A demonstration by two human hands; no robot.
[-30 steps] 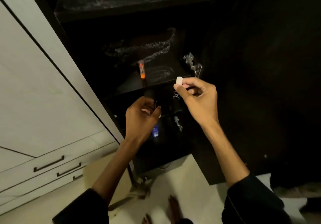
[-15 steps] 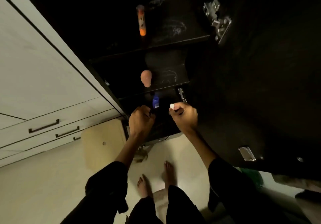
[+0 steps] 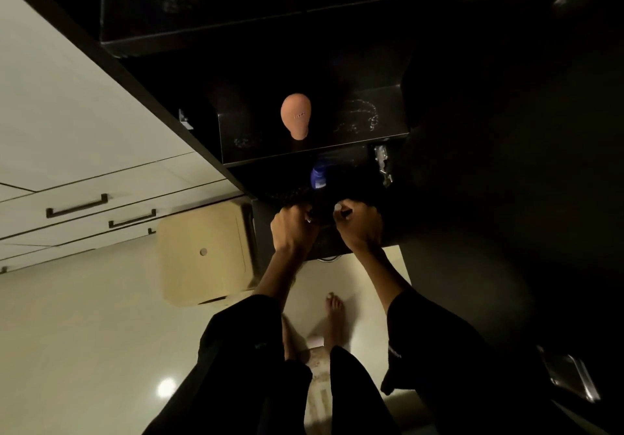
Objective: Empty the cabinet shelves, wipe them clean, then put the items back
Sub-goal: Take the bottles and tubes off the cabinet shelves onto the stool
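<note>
While both hands [image 3: 326, 228] work low, sponge [image 3: 295, 115] above, blue bottle [image 3: 318, 176] behind

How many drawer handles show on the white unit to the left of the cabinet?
3. One long handle on the upper drawer front, a second lower and to its right, and a third only partly showing beside the tan box, which may hide more.

Black sleeves [image 3: 243, 326] pushed up — bare feet [image 3: 332, 313]

Left hand [image 3: 293, 228] and right hand [image 3: 358, 227], fingers curled
</note>
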